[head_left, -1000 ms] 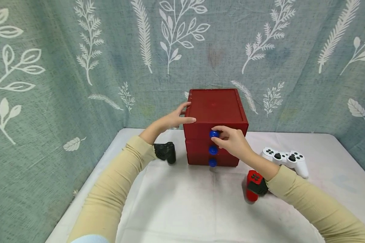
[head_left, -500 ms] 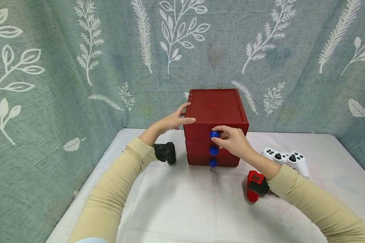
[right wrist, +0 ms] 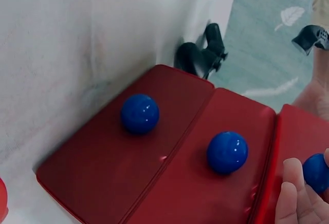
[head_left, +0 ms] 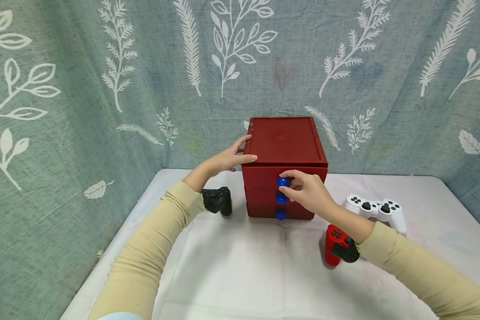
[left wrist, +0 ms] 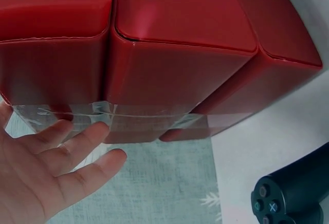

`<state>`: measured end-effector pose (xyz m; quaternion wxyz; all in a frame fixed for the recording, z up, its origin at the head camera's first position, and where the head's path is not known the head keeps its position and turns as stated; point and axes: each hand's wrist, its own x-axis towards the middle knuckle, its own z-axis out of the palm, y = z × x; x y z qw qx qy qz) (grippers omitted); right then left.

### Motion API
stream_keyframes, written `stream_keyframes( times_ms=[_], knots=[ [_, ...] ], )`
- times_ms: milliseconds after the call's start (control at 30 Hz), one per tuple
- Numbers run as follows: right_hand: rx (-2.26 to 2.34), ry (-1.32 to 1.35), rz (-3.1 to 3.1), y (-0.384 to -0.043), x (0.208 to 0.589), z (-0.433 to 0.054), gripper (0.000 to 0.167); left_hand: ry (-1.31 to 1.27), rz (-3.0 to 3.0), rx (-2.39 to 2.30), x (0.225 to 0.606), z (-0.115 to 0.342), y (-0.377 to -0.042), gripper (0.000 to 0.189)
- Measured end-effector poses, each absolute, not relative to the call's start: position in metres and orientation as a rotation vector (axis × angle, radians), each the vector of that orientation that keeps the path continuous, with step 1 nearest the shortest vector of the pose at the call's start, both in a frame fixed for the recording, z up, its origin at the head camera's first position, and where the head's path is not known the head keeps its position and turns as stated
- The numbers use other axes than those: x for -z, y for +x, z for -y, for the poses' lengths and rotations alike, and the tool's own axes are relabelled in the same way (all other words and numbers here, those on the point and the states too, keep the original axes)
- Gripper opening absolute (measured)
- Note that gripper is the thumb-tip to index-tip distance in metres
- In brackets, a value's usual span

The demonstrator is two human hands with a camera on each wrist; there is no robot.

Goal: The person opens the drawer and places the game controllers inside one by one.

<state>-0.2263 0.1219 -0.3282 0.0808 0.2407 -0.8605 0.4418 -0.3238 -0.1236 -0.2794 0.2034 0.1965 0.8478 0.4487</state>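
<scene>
A red chest of drawers (head_left: 282, 140) stands at the back of the table, with three blue ball knobs down its front. My right hand (head_left: 313, 192) pinches the top knob (right wrist: 315, 173) between thumb and fingers. The top drawer (head_left: 260, 176) sits slightly forward, with a thin dark gap under the lid. My left hand (head_left: 228, 159) braces the chest's upper left side, its thumb lying over the top edge. In the left wrist view its spread fingers (left wrist: 82, 144) are by the side wall, near clear tape. The middle knob (right wrist: 227, 152) and bottom knob (right wrist: 140, 114) are untouched.
A black game controller (left wrist: 293, 193) lies left of the chest. To the right are a white controller (head_left: 396, 218) and a red one (head_left: 332, 251), partly hidden by the right wrist's camera. A patterned green curtain (head_left: 280, 66) hangs right behind the chest.
The right hand has drawn the top knob slightly toward me and down in view, and a gap has opened above the top drawer. The left hand has stayed in place.
</scene>
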Motion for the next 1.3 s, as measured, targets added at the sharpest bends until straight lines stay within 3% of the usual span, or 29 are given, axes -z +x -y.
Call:
stream_keyframes(
  times_ms=[1300],
  knots=[
    [-1.341,0.873,2.595,-0.184,0.326,-0.128,0.029,0.553,-2.347,-1.265,0.282,0.124,-0.324,0.076]
  ],
)
